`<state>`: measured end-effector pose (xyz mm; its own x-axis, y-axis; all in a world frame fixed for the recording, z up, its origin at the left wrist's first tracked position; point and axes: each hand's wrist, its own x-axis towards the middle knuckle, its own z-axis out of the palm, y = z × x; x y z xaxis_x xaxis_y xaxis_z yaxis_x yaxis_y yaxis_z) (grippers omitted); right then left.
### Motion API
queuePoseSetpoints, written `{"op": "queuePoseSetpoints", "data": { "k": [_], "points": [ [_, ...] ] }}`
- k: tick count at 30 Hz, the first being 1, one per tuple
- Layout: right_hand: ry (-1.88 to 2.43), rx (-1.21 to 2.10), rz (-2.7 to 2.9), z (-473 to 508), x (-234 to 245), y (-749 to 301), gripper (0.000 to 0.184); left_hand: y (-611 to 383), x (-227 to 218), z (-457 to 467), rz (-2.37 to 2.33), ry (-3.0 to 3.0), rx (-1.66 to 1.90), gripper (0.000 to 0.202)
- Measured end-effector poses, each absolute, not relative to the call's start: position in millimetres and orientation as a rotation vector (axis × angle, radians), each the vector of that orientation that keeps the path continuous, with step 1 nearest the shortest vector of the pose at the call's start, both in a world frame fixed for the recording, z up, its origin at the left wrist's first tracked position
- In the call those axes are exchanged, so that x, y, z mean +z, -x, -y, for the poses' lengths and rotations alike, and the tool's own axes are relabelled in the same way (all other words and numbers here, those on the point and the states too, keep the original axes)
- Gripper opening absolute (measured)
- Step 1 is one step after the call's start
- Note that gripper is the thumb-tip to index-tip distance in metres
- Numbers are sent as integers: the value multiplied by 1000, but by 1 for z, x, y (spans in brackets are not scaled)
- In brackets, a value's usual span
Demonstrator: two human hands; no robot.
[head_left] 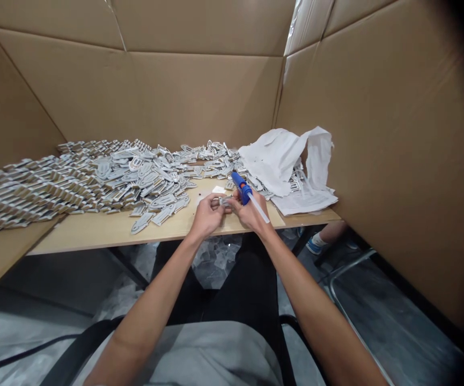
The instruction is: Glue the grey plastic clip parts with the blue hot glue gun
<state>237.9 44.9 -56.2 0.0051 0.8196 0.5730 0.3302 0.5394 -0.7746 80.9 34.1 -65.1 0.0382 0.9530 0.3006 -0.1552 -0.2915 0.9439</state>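
Over the front of the table, both my hands meet close together. My left hand (pixel 208 215) is closed, its fingertips pinching a small flat grey piece (pixel 224 201). My right hand (pixel 252 213) is closed around a blue tool (pixel 242 186) that looks like a glue gun; a whitish translucent stick (pixel 259 208) juts from its near end toward my wrist. The right fingertips also come up against the small piece. Its finer details are hidden by my fingers. Just beyond my hands lies a small white scrap (pixel 218 189).
A heap of loose grey flat pieces (pixel 147 177) covers the middle left, beside stacked rows (pixel 34 187) of them. White sheeting (pixel 275 155) drapes over more pieces at right. Cardboard walls (pixel 199 96) enclose the table (pixel 107 230). Clear scraps (pixel 218 257) litter the floor. Another person's shoe (pixel 315 244) shows at right.
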Motion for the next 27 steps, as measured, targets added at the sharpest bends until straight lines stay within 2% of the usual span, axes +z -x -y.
{"op": "queuePoseSetpoints", "data": {
  "k": [9, 23, 27],
  "points": [
    [1042, 525, 1557, -43, -54, -237, 25, -81, -60, -30, -894, -1218, 1429, 48],
    [1017, 412, 1641, -41, -54, -238, 18, -84, -58, -28, -871, -1280, 1414, 39],
    [1034, 310, 1715, -43, -55, -238, 20, -84, -59, -27, -932, -1316, 1415, 43]
  ]
}}
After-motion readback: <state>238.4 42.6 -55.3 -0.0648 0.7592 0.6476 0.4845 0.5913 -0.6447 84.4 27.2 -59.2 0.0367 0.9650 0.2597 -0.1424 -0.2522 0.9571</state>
